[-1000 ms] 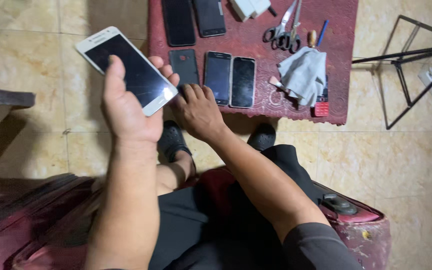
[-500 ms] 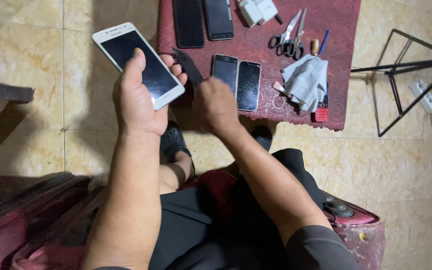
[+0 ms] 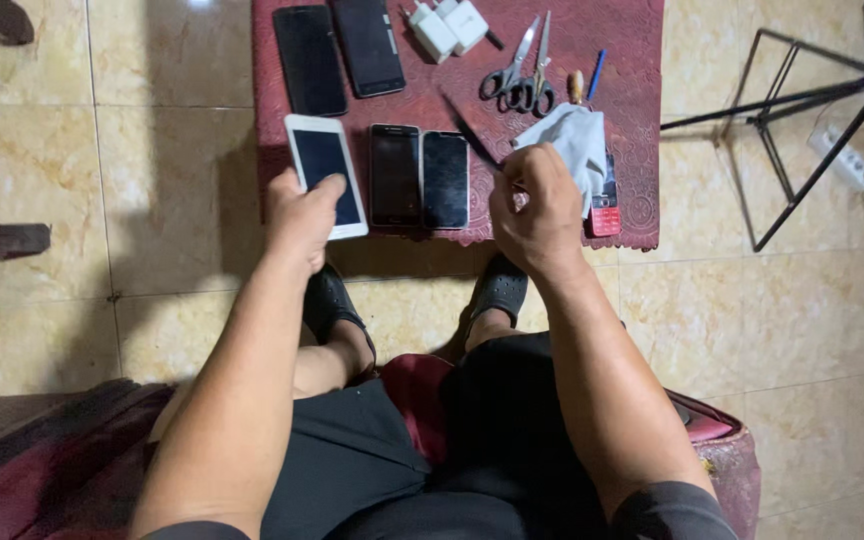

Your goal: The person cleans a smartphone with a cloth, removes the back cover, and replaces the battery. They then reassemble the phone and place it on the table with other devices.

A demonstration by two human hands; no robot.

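A small worktop (image 3: 632, 60) with a dark red cloth stands on a beige tiled floor (image 3: 152, 150). The left hand (image 3: 302, 215) grips a white phone (image 3: 324, 175) lying on the worktop edge. The right hand (image 3: 537, 210) is closed around a thin black tool (image 3: 470, 133), beside a grey cloth (image 3: 577, 140).

The low red surface (image 3: 632, 120) is crowded. Two dark phones (image 3: 420, 176) lie side by side between the left hand (image 3: 302, 215) on the white phone (image 3: 325, 185) and the right hand (image 3: 537, 210), leaving only narrow gaps. Further back, two larger dark phones (image 3: 337, 55), white chargers (image 3: 449, 25) and scissors (image 3: 524, 75) fill the far edge. A grey cloth (image 3: 577, 140) blocks the right side. The tiled floor (image 3: 152, 200) left of the surface is open; a black stand (image 3: 782, 130) bars the right.
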